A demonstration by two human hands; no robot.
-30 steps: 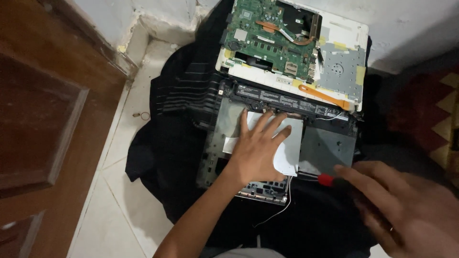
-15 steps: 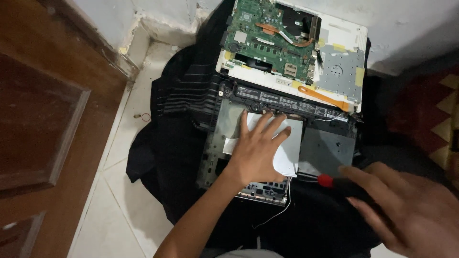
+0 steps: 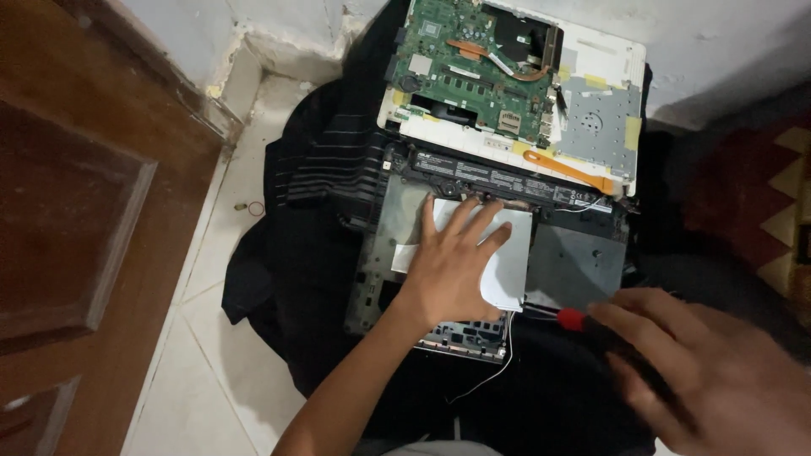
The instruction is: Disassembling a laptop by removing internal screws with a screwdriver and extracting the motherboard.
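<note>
While the left hand, fingers spread, presses the laptop base flat, keep it steady. Right hand grips a red-collared screwdriver beside that base; drive it squarely.

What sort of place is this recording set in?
Probably a room in a home, with the work done on the floor rather than at a bench. An opened laptop base lies on a black cloth over pale floor tiles, beside a wooden door and a patterned rug.

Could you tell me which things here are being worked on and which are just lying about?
In hand:
left hand flat on the pale sheet over the laptop base
right hand holding the red-handled screwdriver

Lying about:
green circuit board
black cloth
rubber band
wooden door
</note>
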